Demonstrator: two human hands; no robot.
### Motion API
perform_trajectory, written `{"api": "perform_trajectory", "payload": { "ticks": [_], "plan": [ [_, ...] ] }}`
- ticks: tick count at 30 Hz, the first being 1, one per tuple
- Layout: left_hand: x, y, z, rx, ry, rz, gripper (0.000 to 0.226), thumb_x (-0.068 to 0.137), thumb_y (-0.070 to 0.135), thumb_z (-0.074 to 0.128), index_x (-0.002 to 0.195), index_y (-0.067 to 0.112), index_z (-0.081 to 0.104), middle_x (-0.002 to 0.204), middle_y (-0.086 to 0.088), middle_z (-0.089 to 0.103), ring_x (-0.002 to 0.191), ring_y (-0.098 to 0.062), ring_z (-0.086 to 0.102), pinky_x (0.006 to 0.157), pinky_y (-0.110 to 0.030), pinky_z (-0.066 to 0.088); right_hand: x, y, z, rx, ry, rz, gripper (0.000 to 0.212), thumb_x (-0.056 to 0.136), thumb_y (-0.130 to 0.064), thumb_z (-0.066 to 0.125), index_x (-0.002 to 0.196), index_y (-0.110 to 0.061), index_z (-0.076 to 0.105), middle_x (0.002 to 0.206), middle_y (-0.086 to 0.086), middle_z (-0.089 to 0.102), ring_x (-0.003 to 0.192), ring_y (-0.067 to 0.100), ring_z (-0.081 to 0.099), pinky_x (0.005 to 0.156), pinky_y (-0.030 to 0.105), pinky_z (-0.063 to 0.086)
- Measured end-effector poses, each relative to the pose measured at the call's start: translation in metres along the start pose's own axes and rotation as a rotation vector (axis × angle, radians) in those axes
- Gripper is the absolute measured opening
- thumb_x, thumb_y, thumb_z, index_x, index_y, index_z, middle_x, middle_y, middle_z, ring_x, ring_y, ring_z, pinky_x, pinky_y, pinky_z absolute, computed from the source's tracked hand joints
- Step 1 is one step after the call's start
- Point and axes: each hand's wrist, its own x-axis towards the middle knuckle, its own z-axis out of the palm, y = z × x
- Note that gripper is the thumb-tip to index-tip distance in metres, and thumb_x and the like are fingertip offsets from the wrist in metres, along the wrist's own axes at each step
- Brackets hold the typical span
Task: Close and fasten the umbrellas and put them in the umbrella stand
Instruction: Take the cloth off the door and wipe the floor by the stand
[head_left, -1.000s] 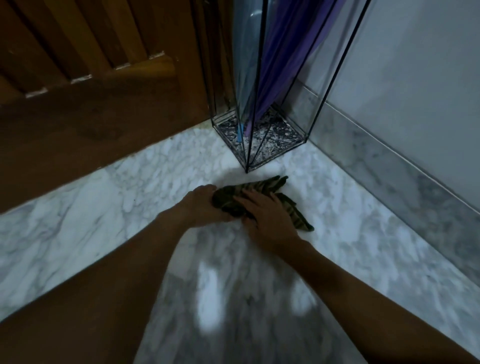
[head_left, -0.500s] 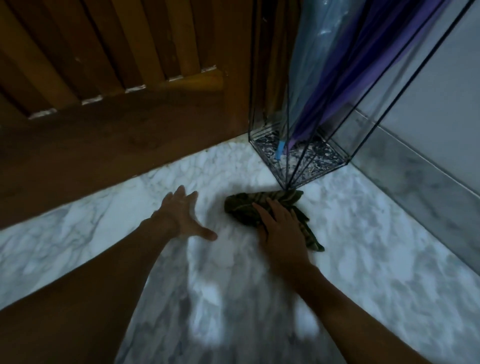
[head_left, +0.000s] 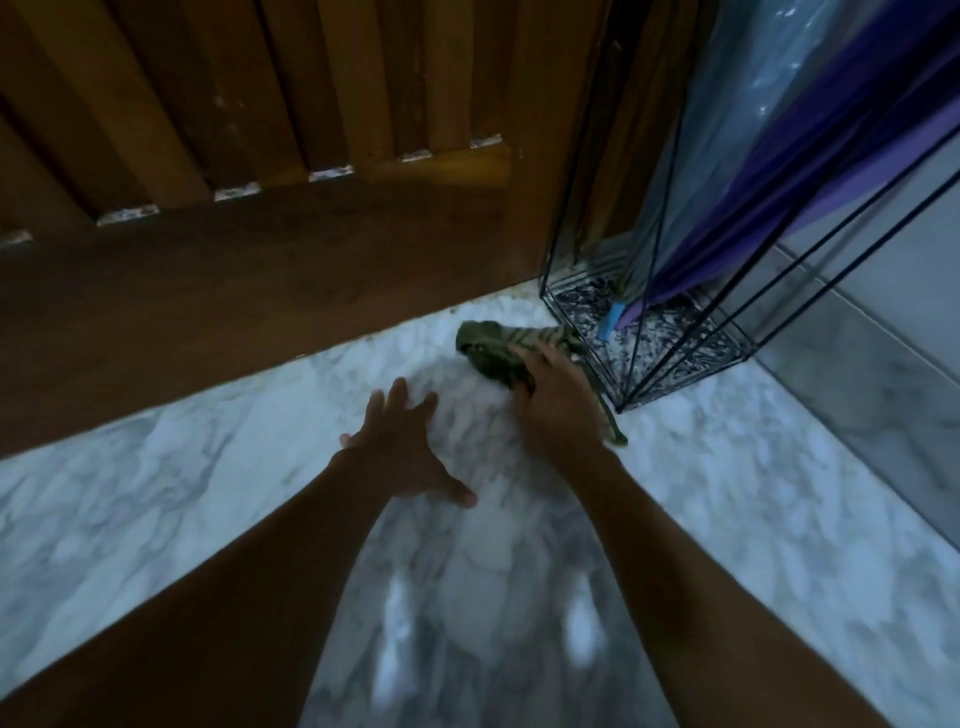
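Your right hand (head_left: 558, 410) grips the folded green striped umbrella (head_left: 491, 345) on the marble floor (head_left: 727, 493) just beside the wire umbrella stand (head_left: 670, 358), left hand (head_left: 400, 452) spread and empty; next, probably lift it in.

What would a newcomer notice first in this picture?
The right hand holds a folded green striped umbrella on the marble floor, right beside the wire umbrella stand. The left hand is spread open next to it. Inside the stand, a purple umbrella and a blue umbrella lean.
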Motion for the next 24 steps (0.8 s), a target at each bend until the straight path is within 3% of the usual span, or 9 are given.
{"api": "perform_trajectory", "payload": {
  "ticks": [4,8,11,18,24],
  "plan": [
    [0.008,0.001,-0.001,0.008,-0.038,-0.004,0.146,0.042,0.068,0.084,0.154,0.034,-0.004,0.160,-0.001,-0.024,0.148,-0.031,-0.018,0.113,-0.065,0.019,-0.057,0.009,0.006,-0.013,0.104,0.040,0.047,0.085,-0.024,0.053,0.132,-0.020,0.060,0.136,0.011,0.057,0.120,0.035,0.053,0.103,0.043,0.044],
    [0.008,0.003,-0.002,0.011,-0.057,-0.017,0.146,0.044,0.066,0.085,0.154,0.034,-0.006,0.159,-0.002,-0.027,0.147,-0.032,-0.021,0.113,-0.065,0.019,-0.031,0.004,0.013,-0.014,0.112,0.037,0.050,0.084,-0.025,0.047,0.131,-0.018,0.060,0.135,0.013,0.057,0.116,0.036,0.054,0.101,0.044,0.045],
    [0.007,0.005,-0.003,0.012,-0.055,-0.012,0.146,0.045,0.065,0.085,0.154,0.033,-0.006,0.159,-0.002,-0.027,0.147,-0.033,-0.021,0.112,-0.066,0.021,0.014,-0.006,0.014,-0.016,0.032,0.035,0.051,0.086,-0.027,0.044,0.136,-0.019,0.055,0.141,0.014,0.051,0.123,0.038,0.050,0.104,0.045,0.042],
    [0.005,0.006,-0.003,0.013,-0.059,-0.025,0.145,0.046,0.063,0.086,0.153,0.034,-0.007,0.159,0.000,-0.029,0.147,-0.031,-0.023,0.109,-0.071,0.019,0.087,-0.016,0.013,-0.020,-0.165,0.033,0.062,0.089,-0.009,0.051,0.149,-0.015,0.037,0.159,0.015,0.027,0.146,0.033,0.024,0.116,0.047,0.027],
    [0.005,0.006,-0.003,-0.020,-0.064,-0.024,0.145,0.047,0.061,0.087,0.153,0.036,-0.008,0.158,0.002,-0.031,0.147,-0.028,-0.024,0.109,-0.073,0.015,0.046,-0.016,0.006,0.027,-0.110,-0.031,0.053,0.083,-0.019,0.045,0.134,-0.010,0.056,0.139,0.018,0.054,0.126,0.037,0.050,0.108,0.044,0.040]
  ]
}}
